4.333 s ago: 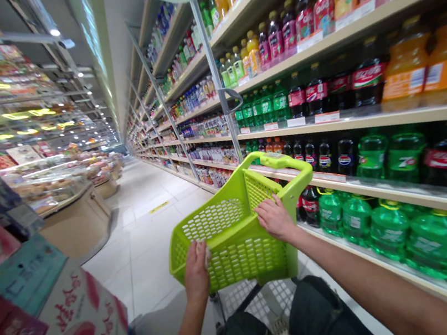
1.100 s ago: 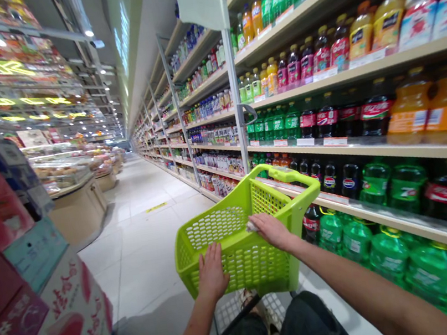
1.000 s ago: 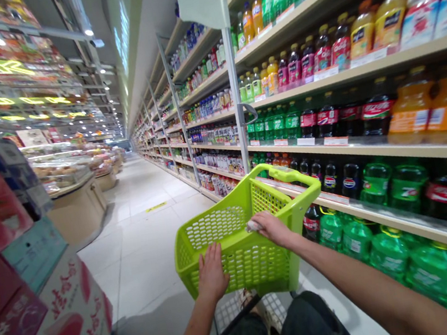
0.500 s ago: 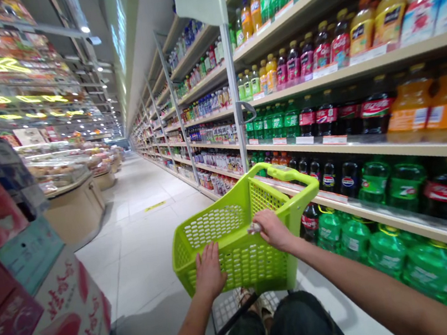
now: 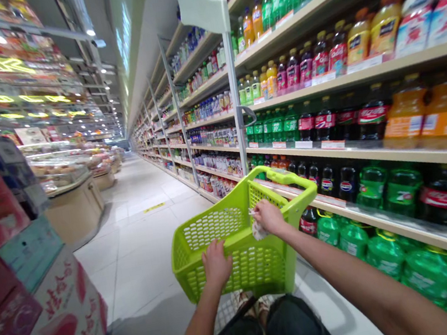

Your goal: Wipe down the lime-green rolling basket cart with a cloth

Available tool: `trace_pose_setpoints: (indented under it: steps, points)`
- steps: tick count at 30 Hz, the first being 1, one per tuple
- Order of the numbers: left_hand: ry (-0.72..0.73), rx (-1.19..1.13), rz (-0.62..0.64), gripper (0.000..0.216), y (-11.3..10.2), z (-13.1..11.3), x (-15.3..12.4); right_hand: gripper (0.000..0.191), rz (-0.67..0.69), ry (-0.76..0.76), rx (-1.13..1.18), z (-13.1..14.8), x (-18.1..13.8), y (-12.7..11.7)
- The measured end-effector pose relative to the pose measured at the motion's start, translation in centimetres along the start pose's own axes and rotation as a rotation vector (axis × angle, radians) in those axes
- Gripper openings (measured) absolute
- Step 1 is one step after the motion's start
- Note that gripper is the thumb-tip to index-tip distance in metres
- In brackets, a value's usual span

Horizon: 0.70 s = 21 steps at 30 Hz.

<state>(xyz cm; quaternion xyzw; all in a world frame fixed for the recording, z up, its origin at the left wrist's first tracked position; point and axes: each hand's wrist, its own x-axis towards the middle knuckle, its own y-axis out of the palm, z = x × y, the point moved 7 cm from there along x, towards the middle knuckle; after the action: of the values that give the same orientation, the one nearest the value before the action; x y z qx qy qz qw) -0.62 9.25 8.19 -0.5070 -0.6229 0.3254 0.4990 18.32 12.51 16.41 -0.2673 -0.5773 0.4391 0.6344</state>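
A lime-green plastic shopping basket (image 5: 215,227) sits in front of me in a supermarket aisle, its handle (image 5: 287,176) raised on the far right side. My left hand (image 5: 216,262) lies over the basket's near rim, fingers curled on the edge. My right hand (image 5: 269,217) is closed on a small white cloth or tissue (image 5: 258,231), pressed against the basket's right wall near the handle. My knees in dark jeans show below the basket.
Long shelves of soft-drink bottles (image 5: 325,118) run along the right, with green bottles (image 5: 384,233) lowest. Stacked cardboard cartons (image 5: 51,305) stand close on the left. A curved counter (image 5: 77,203) lies farther left. The tiled aisle floor (image 5: 140,202) runs ahead.
My right hand with the white cloth has shifted up along the basket's right wall. My left hand moved from flat on the front wall to curled over the rim.
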Motion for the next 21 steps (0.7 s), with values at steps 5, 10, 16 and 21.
trace_pose_setpoints:
  steps: [5,10,16,21]
  points:
    - [0.126,0.119,0.082,0.067,0.8,0.7,-1.0,0.02,-0.011,-0.106,-0.123,0.9,-0.3,0.2]
    - [0.141,0.171,0.107,0.071,1.3,0.4,-1.3,0.028,0.021,-0.222,-0.191,0.7,-1.6,0.3]
    - [0.121,0.191,0.13,0.073,1.2,0.1,-1.2,0.039,0.034,-0.303,-0.234,-0.4,-3.0,1.7]
    - [0.12,0.2,0.143,0.073,1.3,0.3,-0.8,0.033,-0.014,-0.421,-0.146,1.0,-2.7,3.7]
